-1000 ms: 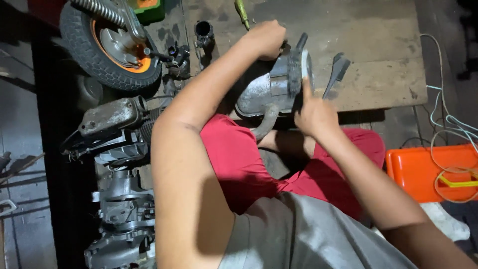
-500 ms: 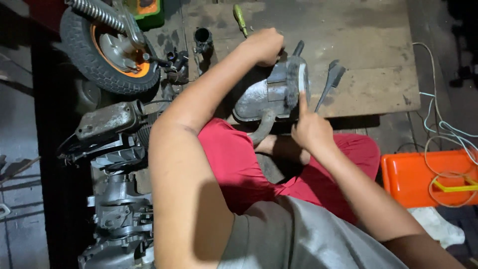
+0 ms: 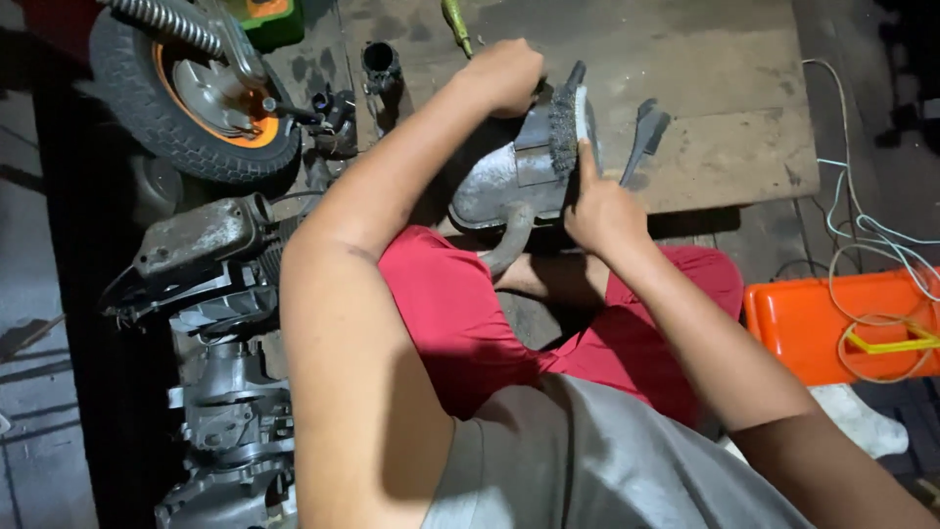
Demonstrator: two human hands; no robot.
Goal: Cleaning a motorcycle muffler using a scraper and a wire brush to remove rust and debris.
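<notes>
Scrubbing step: right hand (image 3: 599, 211) clamped on wire brush (image 3: 566, 127), left hand (image 3: 504, 73) gripping metal muffler (image 3: 499, 181) at board's (image 3: 725, 147) near edge; next needing steady strokes.

The right hand (image 3: 599, 211) is sliding the wire brush (image 3: 566, 125) across the grey metal exhaust part (image 3: 499, 181), its forefinger now lying straight along the brush back rather than crooked beside it. The left hand (image 3: 504, 73) is shifting slightly along the top of the part, which is tipping a little. The whole scene is drifting lower in the head view.
</notes>
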